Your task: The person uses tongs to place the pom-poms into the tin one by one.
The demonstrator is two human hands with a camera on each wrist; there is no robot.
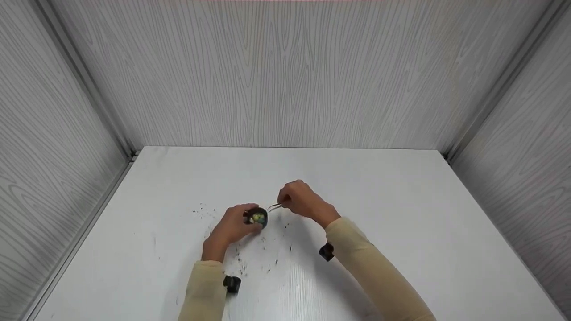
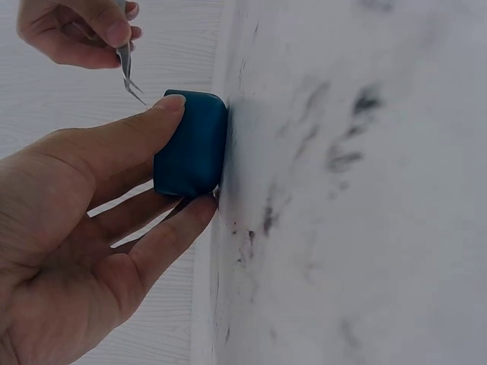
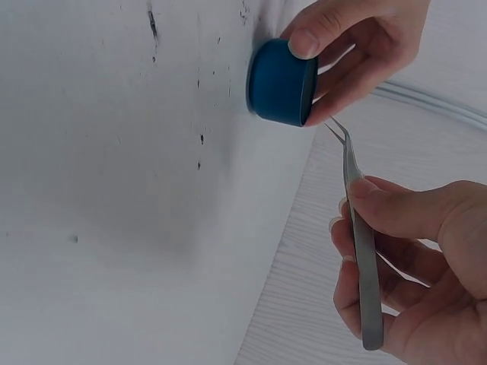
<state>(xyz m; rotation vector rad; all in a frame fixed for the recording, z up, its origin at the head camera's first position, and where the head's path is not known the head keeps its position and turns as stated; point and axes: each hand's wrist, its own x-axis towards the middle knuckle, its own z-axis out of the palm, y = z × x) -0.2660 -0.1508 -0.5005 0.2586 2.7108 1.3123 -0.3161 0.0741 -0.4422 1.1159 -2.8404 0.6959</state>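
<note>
A small round blue cup [image 2: 192, 144] stands on the white table, dark inside, with several small yellow, green and blue bits in it as seen from the head view. My left hand [image 1: 235, 224] grips the cup by its sides, thumb on one side and fingers on the other. Bent-tip metal tweezers [image 3: 365, 266] are pinched between the thumb and fingers of my right hand [image 1: 303, 199]. The tweezers' tips are slightly parted and sit just beyond the cup's rim, with nothing visible between them.
Dark specks and smudges [image 1: 238, 258] mark the white tabletop [image 1: 379, 200] around and in front of the cup. Pale wood-grain panels [image 1: 285, 76] enclose the table at the back and on both sides. Each forearm wears a small black camera [image 1: 232, 284].
</note>
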